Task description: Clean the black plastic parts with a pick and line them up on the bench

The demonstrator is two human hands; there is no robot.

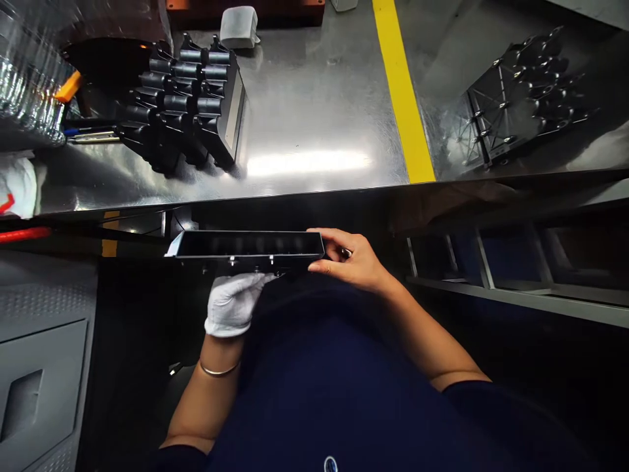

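A long black plastic housing [248, 247], open side facing up, is held level just below the front edge of the steel table [314, 111]. My left hand [233, 303], in a white glove, supports it from underneath near its middle. My right hand [350, 257], bare, grips its right end with thumb and fingers. On the table at the back left, several similar black housings [189, 98] stand leaning against each other in a row.
A yellow stripe [403, 92] runs across the table. Right of it lies a dark ribbed part [521, 98]. A white folded cloth [239, 26] sits at the back. Pens [91, 134] and foil-wrapped material [27, 72] lie far left. A grey cabinet [42, 367] stands lower left.
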